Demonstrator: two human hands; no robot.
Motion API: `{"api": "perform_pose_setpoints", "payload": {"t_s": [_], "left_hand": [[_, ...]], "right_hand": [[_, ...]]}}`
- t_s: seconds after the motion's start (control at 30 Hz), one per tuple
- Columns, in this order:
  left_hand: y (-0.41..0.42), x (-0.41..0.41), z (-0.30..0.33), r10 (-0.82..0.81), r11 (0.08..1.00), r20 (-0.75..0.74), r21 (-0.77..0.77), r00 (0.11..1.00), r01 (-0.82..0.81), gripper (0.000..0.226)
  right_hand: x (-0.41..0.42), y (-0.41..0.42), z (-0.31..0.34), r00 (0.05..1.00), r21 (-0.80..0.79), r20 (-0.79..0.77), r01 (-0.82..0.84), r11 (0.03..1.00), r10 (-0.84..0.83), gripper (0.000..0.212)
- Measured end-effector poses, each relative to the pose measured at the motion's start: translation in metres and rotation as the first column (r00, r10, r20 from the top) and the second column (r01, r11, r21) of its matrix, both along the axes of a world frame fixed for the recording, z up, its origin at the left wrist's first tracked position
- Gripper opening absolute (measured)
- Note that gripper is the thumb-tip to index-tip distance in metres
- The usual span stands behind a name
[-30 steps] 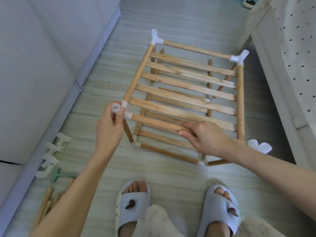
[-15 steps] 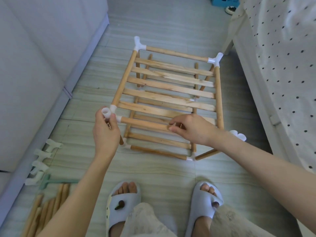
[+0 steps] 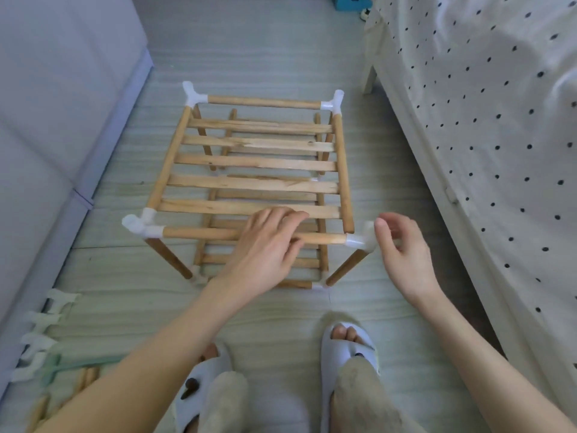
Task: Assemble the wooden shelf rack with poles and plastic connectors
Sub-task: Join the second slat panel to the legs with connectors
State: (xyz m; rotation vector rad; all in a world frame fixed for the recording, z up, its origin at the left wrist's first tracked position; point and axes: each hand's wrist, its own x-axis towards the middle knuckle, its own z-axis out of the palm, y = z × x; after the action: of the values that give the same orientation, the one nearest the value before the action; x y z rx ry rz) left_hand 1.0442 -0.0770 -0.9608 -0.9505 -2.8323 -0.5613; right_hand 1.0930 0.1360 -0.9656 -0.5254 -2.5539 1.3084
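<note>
The wooden rack [image 3: 256,162] stands on the floor in front of me, two slatted tiers joined by poles and white plastic connectors. My left hand [image 3: 268,242] grips the middle of the top front pole [image 3: 199,233]. My right hand [image 3: 404,248] sits just right of the front right connector [image 3: 359,240], thumb tip against it and fingers loosely curled around nothing. The near end of the right side rail [image 3: 346,195] lies beside that connector, outside its socket. The front left connector [image 3: 139,225] is free of any hand.
Spare white connectors [image 3: 46,326] lie along the white cabinet [image 3: 46,120] at left, with loose poles [image 3: 84,379] and a green tool [image 3: 78,360] near them. A bed with a dotted sheet [image 3: 484,120] borders the right. My slippered feet [image 3: 346,348] stand close to the rack.
My left hand let go of the front left connector and moved right onto the front pole. My right hand left the pole and moved to the front right connector.
</note>
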Motion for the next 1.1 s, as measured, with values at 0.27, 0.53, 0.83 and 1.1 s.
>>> {"api": "perform_pose_setpoints", "payload": {"t_s": [0.27,0.53,0.83,1.1], "left_hand": [[0.05,-0.015,-0.021,-0.128,0.984,0.038,-0.121,0.991,0.131,0.046],[0.053,-0.01,-0.017,-0.128,0.991,0.034,-0.023,0.991,0.129,0.052],[0.053,-0.01,-0.017,-0.162,0.982,0.006,-0.099,0.987,0.162,0.036],[0.054,-0.011,-0.019,-0.144,0.987,0.056,-0.065,0.988,0.147,0.025]], "right_hand": [[-0.005,-0.006,-0.021,0.997,-0.21,0.031,-0.063,0.976,0.071,0.067],[-0.005,-0.017,-0.035,0.996,-0.301,0.015,-0.077,0.951,0.086,0.061],[-0.027,-0.003,-0.029,0.999,-0.578,0.048,0.021,0.815,0.009,0.055],[-0.066,-0.008,-0.029,0.963,-0.791,0.223,0.088,0.605,0.151,0.046]]}}
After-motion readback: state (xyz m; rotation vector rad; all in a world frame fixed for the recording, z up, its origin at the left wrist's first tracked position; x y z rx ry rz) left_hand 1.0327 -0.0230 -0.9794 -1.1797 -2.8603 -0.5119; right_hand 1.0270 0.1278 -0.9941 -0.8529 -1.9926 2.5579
